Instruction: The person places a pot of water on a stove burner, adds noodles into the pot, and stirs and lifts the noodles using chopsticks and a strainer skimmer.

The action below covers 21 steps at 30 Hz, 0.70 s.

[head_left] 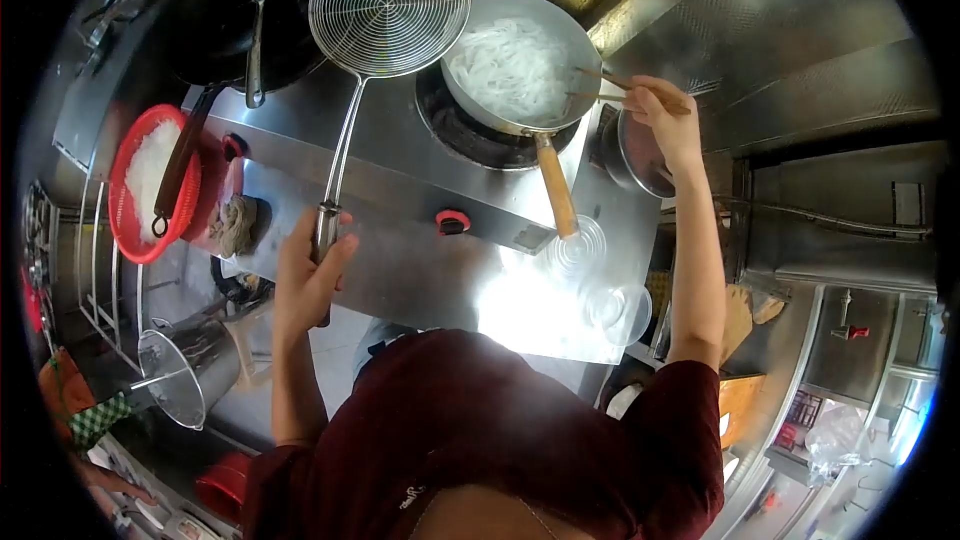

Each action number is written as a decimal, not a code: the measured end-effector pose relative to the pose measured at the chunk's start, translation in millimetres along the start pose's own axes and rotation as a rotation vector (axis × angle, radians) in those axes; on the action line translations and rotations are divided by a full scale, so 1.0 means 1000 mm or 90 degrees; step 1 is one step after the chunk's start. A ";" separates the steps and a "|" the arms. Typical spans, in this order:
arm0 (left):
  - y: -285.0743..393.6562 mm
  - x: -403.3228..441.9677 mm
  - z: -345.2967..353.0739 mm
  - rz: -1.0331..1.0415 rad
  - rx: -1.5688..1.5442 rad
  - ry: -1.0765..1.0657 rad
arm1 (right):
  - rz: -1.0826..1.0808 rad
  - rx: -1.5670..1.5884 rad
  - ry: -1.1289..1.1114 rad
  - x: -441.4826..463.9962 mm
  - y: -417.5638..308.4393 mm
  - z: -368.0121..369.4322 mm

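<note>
My left hand [312, 270] is closed round the handle of a wire strainer [388, 8], whose round mesh is held up left of the pan. My right hand [664, 120] grips a pair of wooden chopsticks [605, 88], their tips over the right side of the pan. The pan [570, 45] sits on a burner [450, 135], its wooden handle [556, 185] pointing toward my body. White noodle-like strips [510, 70] lie in the pan. Just under my right hand is a metal pot [628, 150], partly hidden.
A black wok [195, 40] with a ladle [255, 55] stands at the upper left. Below it are a red basket [122, 205] of white food and a grey cloth [233, 226]. Clear plastic lids [576, 248] lie near the counter's front edge. A metal bucket [190, 370] stands lower left.
</note>
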<state>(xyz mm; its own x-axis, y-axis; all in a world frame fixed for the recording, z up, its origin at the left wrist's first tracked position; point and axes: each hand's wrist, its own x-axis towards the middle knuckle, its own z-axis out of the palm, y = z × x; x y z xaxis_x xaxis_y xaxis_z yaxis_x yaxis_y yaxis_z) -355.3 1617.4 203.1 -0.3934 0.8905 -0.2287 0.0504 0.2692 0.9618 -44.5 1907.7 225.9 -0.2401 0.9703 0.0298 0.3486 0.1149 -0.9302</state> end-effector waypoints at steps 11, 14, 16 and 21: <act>0.002 -0.014 0.006 -0.023 -0.010 0.015 | 0.068 0.334 0.112 0.078 0.043 0.091; 0.000 -0.019 0.004 -0.009 -0.014 0.017 | 0.012 0.260 0.040 0.067 0.026 0.091; -0.003 -0.018 0.000 0.000 -0.014 0.013 | -0.049 0.112 -0.043 0.037 0.000 0.081; -0.003 -0.014 0.001 -0.005 0.017 0.016 | -0.236 -0.111 -0.203 -0.003 0.000 0.110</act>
<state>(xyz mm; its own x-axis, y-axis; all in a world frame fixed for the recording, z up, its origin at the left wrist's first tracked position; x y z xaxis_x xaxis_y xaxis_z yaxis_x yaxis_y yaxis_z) -348.7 1604.5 203.0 -0.4170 0.8787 -0.2326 0.0714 0.2867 0.9553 -143.1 1881.8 186.0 -0.6308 0.7478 0.2073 0.3271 0.4985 -0.8028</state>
